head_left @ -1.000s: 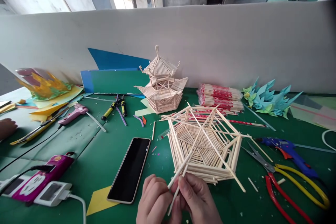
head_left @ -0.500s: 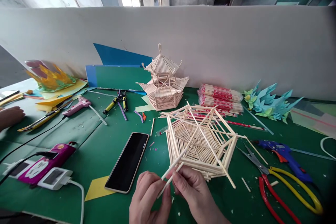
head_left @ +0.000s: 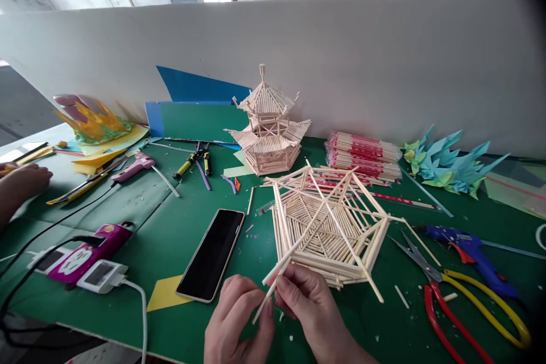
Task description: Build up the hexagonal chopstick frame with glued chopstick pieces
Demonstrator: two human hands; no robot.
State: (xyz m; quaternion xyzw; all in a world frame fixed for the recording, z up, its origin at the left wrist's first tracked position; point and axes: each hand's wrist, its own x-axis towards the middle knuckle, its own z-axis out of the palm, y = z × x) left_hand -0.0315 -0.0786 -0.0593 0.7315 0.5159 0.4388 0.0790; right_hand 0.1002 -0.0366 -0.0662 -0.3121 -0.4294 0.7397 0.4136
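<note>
My left hand (head_left: 239,315) is closed around the lower part of a short, pale wooden stick (head_left: 261,308). Pinched near that stick's upper end are the thumb and fingers of my right hand (head_left: 307,306). Just beyond my hands lies a six-sided wooden stick frame (head_left: 279,233) with a stick-lined floor inside. Long sticks cross over its top, and one end reaches down to my fingers. Whether my right fingers also touch that long stick I cannot tell. A finished-looking stick pagoda (head_left: 273,142) stands upright behind the frame.
Left are a phone (head_left: 211,256), a power strip (head_left: 91,256) with cables, a pink glue gun (head_left: 132,169) and a person's hand (head_left: 32,179). Right lie scissors (head_left: 430,276) and a blue glue gun (head_left: 469,253). Bundled sticks (head_left: 362,153) lie near the back panel (head_left: 324,57).
The view has shifted slightly. Both hands keep the short stick at the frame's near corner, with my left fingers a little lower along it. The other person's hand reaches slightly further in.
</note>
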